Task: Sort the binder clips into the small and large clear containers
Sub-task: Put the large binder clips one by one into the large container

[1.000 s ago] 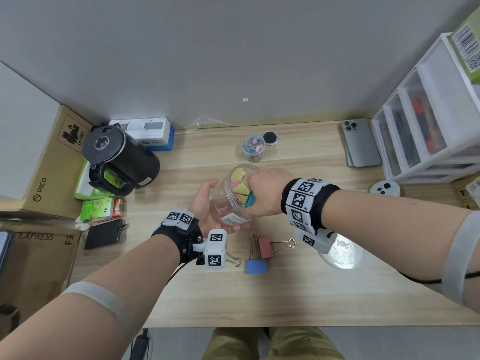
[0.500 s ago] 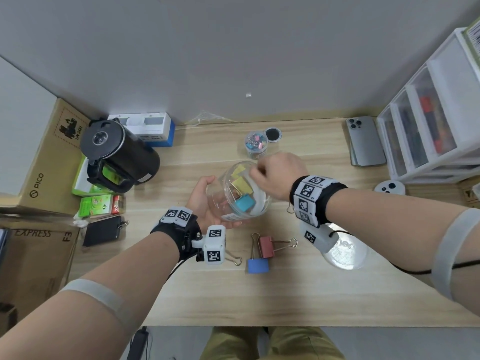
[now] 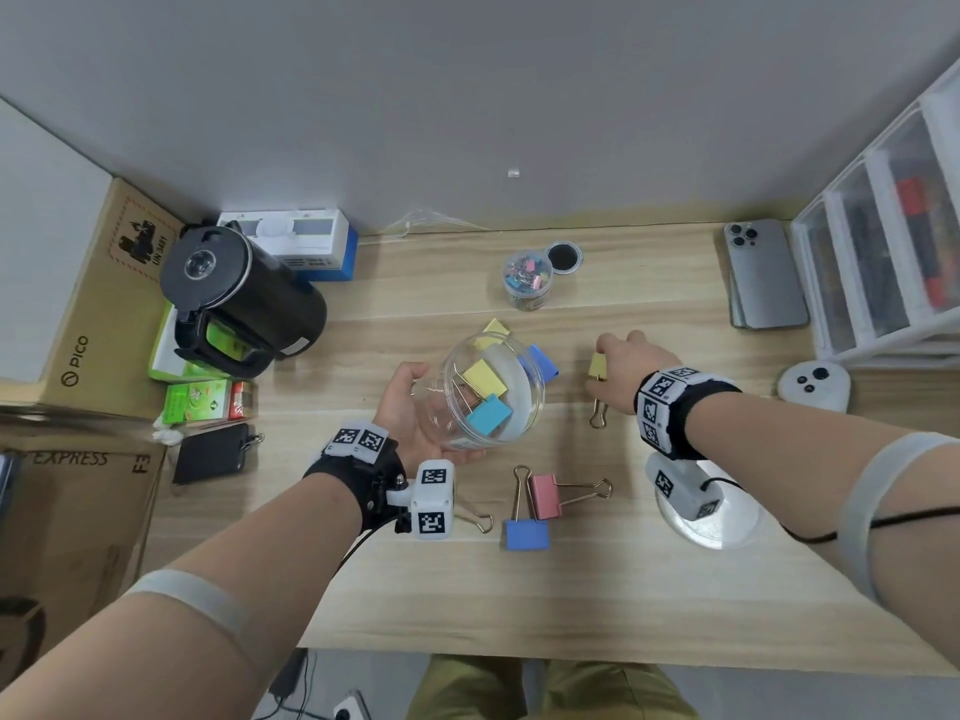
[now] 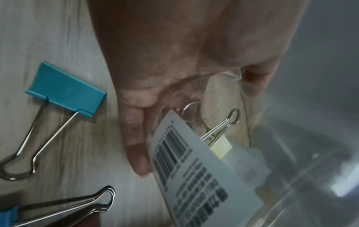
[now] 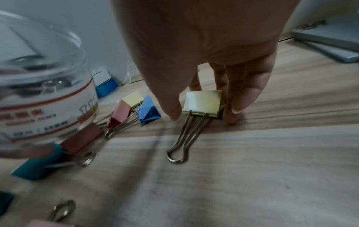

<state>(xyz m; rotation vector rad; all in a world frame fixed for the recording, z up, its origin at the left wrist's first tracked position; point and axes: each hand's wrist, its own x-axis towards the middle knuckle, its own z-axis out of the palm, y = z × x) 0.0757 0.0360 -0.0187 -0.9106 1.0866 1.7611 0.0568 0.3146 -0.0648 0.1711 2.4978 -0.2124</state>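
Observation:
My left hand (image 3: 410, 407) holds the large clear jar (image 3: 493, 392) tilted just above the table, mouth to the right. Yellow and teal large clips lie inside it. To the jar's right, my right hand (image 3: 610, 361) reaches down onto a yellow binder clip (image 3: 597, 365) lying on the table. In the right wrist view the thumb and fingers (image 5: 231, 113) pinch the sides of the yellow clip (image 5: 203, 102). The small container (image 3: 527, 280) with small clips stands further back. Loose pink (image 3: 545, 495) and blue (image 3: 526, 534) clips lie near the front.
A black kettle (image 3: 244, 293) and boxes crowd the left side. A phone (image 3: 766, 275), a white drawer unit (image 3: 893, 241) and a white controller (image 3: 813, 387) are at the right. The jar's clear lid (image 3: 727, 527) lies under my right wrist. A small lid (image 3: 563, 258) sits beside the small container.
My right hand left the jar's mouth, leaving a teal clip inside, and moved right and down onto the yellow clip. The left hand keeps holding the jar.

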